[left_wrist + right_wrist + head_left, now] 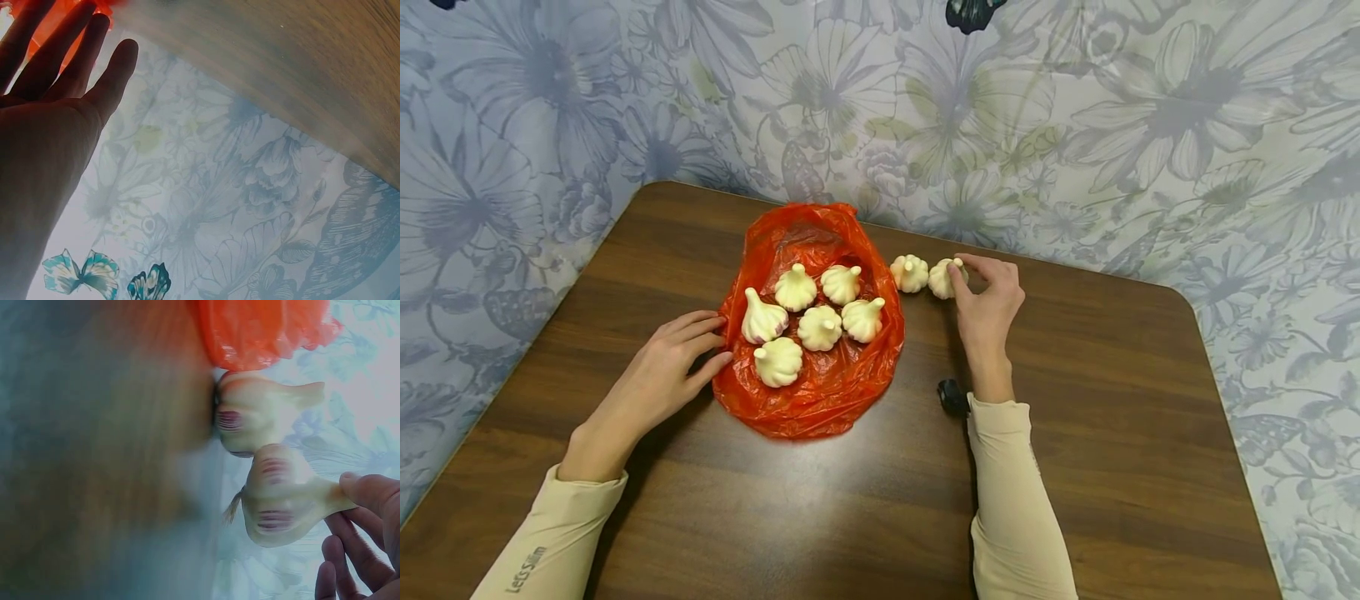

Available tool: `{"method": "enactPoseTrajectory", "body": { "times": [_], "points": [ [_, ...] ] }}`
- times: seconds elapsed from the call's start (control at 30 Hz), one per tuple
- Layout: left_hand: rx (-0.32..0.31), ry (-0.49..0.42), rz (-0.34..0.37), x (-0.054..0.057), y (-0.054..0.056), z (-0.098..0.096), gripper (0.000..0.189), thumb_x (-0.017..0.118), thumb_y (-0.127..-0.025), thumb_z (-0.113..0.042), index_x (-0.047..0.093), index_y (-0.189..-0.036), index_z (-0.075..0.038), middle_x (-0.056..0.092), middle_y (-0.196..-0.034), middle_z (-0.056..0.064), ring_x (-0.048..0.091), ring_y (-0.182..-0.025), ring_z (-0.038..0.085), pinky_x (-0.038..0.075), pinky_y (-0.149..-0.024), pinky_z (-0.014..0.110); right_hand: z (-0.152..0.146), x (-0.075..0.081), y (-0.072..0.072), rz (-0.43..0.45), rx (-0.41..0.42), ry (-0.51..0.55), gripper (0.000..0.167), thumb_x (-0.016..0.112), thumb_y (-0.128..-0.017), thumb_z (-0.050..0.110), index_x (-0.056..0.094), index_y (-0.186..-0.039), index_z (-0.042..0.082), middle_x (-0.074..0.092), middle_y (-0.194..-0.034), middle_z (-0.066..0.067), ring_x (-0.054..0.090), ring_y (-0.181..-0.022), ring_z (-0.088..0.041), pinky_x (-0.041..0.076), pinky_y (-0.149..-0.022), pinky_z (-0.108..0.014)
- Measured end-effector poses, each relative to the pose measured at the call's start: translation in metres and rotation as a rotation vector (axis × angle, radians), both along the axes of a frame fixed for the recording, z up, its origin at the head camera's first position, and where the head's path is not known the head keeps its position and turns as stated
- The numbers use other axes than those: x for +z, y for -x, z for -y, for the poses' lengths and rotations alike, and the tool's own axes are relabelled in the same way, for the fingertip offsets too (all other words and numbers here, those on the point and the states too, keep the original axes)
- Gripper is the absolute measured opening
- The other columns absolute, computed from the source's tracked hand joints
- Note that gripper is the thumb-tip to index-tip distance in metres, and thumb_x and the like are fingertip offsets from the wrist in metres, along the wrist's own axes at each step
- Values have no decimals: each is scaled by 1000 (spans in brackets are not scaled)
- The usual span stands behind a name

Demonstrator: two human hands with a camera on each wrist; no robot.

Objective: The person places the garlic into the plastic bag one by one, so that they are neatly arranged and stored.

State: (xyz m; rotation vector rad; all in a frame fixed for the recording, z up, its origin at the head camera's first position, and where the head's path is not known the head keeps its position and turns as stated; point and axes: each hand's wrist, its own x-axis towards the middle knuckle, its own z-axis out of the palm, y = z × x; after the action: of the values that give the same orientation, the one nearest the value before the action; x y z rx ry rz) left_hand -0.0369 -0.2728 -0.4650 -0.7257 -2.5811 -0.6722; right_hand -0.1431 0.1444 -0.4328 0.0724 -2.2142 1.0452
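Note:
My right hand (pixel 988 304) pinches a garlic bulb (pixel 281 499) by its stem between thumb and fingers. In the right wrist view the bulb hangs tilted, its root tuft pointing toward the table. A second garlic bulb (pixel 909 273) stands right beside it, just right of the red plastic bag (pixel 808 412). The bag lies spread wide on the table, with several garlic bulbs (pixel 820 327) inside. At the bag's left rim rests my left hand (pixel 662 367), its fingers extended against the red plastic. Those fingers (pixel 75 62) look nearly straight in the left wrist view.
The brown wooden table (pixel 1112 417) has rounded back corners and meets a wall with floral wallpaper (pixel 962 125). A small black device (pixel 952 397) sits at my right wrist.

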Motion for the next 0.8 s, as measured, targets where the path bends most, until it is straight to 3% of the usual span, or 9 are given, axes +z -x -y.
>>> {"method": "enactPoseTrajectory", "body": {
  "times": [0.17,0.37,0.8],
  "points": [
    [2,0,1,0,0,0,31,86,-83,-8,78,-109,7,74,-122,27,62,-125,44,48,-105,64,1,11,-3,-60,5,-4,16,86,-91,16,84,-103,6,82,-99,-9,65,-97,-33,47,-88,-37],
    [1,0,4,0,0,0,31,86,-83,-8,78,-109,7,73,-122,27,62,-125,44,48,-106,63,6,26,-9,-115,23,5,17,87,-89,16,85,-102,8,82,-95,-8,64,-91,-32,45,-83,-30],
    [1,-1,6,0,-1,0,30,86,-83,-8,78,-109,6,73,-122,27,62,-125,44,48,-107,63,32,60,-30,-153,183,76,12,86,-90,18,86,-100,11,82,-91,-3,65,-86,-24,54,-79,-31]
  ]
}}
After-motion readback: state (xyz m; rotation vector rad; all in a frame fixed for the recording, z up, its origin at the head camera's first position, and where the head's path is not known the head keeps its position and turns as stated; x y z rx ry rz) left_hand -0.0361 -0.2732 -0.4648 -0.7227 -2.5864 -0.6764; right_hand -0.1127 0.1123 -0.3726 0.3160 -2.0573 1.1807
